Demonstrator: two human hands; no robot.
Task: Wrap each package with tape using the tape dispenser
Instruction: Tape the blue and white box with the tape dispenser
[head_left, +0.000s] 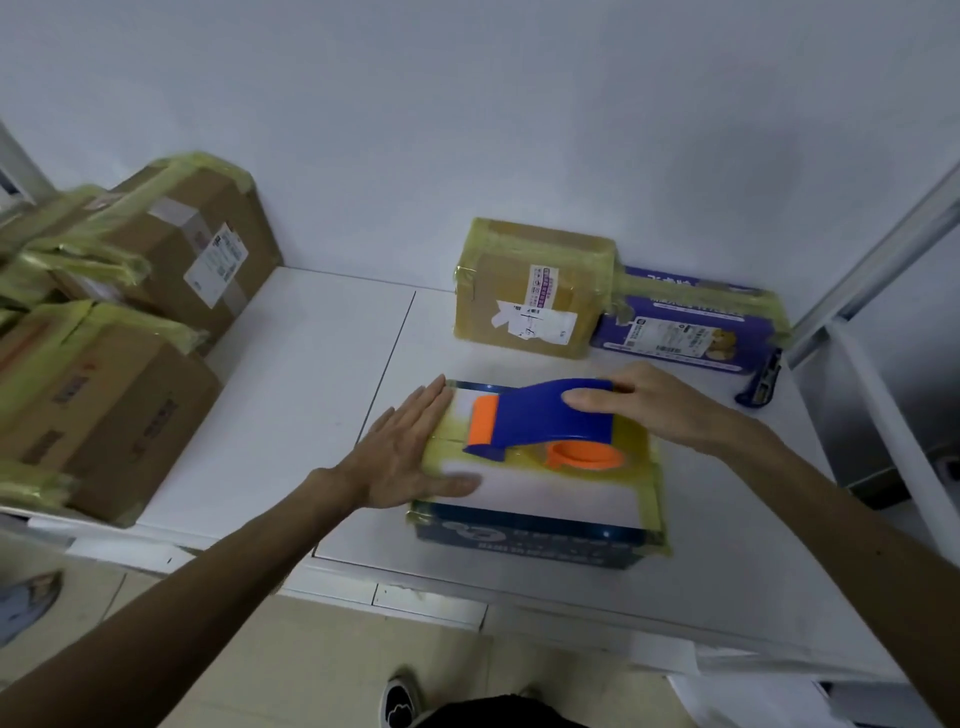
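While the flat package (545, 499) lies near the front edge of the counter (311, 364), its white top already crossed by yellowish tape, the main risk is that it slides or turns as the tape dispenser (540, 415) is drawn across it. That would lay the strip crooked or wrinkled, since the box looks light and the counter smooth. Tape could also stick to itself if the dispenser lifts off the surface. The dispenser, blue with an orange roller and hub, sits on the package's top. The right hand (654, 405) grips it from the right, fingers curled over its blue body. The left hand (410, 457) lies flat, fingers straight and close together, thumb out, pressing on the package's left edge. Behind stand a taped brown box (530, 291) and a purple box (691, 332); more taped cartons (130, 364) are stacked at the left.
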